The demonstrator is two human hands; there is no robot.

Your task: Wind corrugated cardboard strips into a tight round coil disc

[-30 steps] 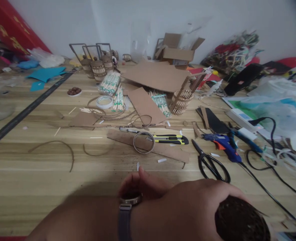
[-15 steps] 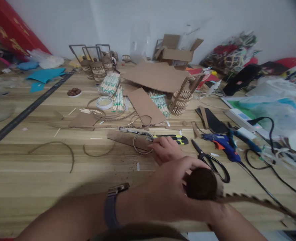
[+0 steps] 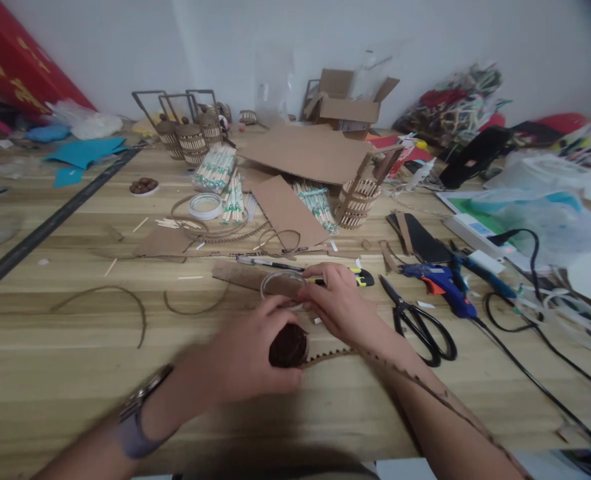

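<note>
My left hand (image 3: 248,347), with a watch on its wrist, is wrapped around a dark brown round piece (image 3: 289,345), whose open-looking dark end faces up. From it a notched cardboard strip (image 3: 328,357) runs right and over my right forearm. My right hand (image 3: 335,297) pinches the right edge of a thin pale ring (image 3: 270,283), perhaps a tape roll. Its fingertips are close to those of my left hand. Beneath the ring lies a brown cardboard piece (image 3: 230,272). A yellow-black utility knife (image 3: 364,277) is partly hidden behind my right hand, and a pen (image 3: 255,262) lies beside it.
Black scissors (image 3: 418,327) and a blue glue gun (image 3: 443,287) with its cord lie to the right. A small slatted bucket (image 3: 358,200), cardboard sheets (image 3: 300,157), bundled sticks (image 3: 215,167) and a white tape roll (image 3: 205,207) are farther back. Curved strips (image 3: 138,307) lie left.
My left hand has moved left with the dark round piece, off my right forearm, bringing it close to the ring. The ring has tilted flatter in my right hand. The view has shifted slightly.
</note>
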